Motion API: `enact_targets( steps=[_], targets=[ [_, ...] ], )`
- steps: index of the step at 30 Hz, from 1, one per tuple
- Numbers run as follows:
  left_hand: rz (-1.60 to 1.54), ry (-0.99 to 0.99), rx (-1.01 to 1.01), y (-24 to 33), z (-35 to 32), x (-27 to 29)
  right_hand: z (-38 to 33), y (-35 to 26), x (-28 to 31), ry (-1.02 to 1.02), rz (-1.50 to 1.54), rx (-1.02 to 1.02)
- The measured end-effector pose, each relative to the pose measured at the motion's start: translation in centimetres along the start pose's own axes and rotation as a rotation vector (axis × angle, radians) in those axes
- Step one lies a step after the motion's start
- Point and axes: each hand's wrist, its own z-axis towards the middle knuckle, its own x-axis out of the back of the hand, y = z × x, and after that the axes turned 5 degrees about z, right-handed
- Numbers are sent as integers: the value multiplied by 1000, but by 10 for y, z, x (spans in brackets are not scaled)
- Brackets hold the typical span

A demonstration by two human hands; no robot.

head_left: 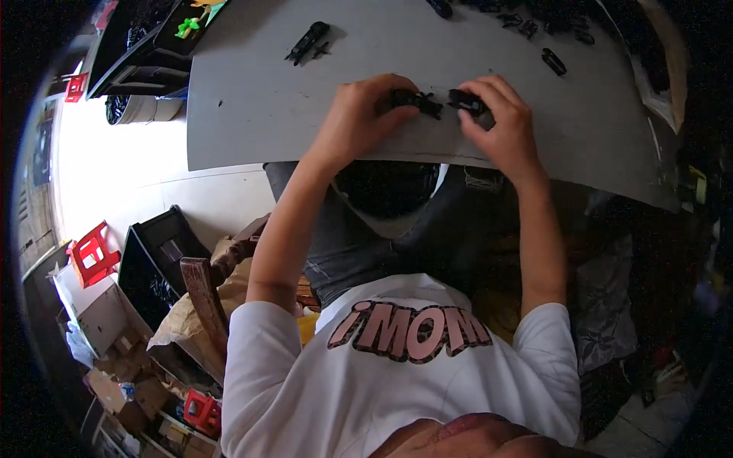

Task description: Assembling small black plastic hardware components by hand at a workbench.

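Over the near part of the grey table, my left hand is closed around a small black plastic part with jagged ends. My right hand pinches another black plastic part, thumb on the near side and fingers on the far side. The two parts face each other with a narrow gap between them. My fingers cover some of each part, and their exact kind is too small and dark to make out.
A similar black part lies far left beside a small black fragment. Another black piece is at the right, near a dark pile of parts at the back. A black bin stands beyond the table's left edge.
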Motion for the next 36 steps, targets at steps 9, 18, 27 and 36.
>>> enact_targets(
  steps=[9, 18, 27, 36],
  targets=[
    [8, 97, -45, -1, -1, -6, 12, -38, -22, -50, 21, 61],
    [-410, 8, -14, -1, -6, 0, 5, -25, -24, -50, 499, -287],
    [-174, 301, -182, -15, 1, 28, 32, 13, 0, 114, 277, -211],
    [792, 507, 83, -23, 37, 65, 49, 56, 2, 162, -746, -3]
  ],
)
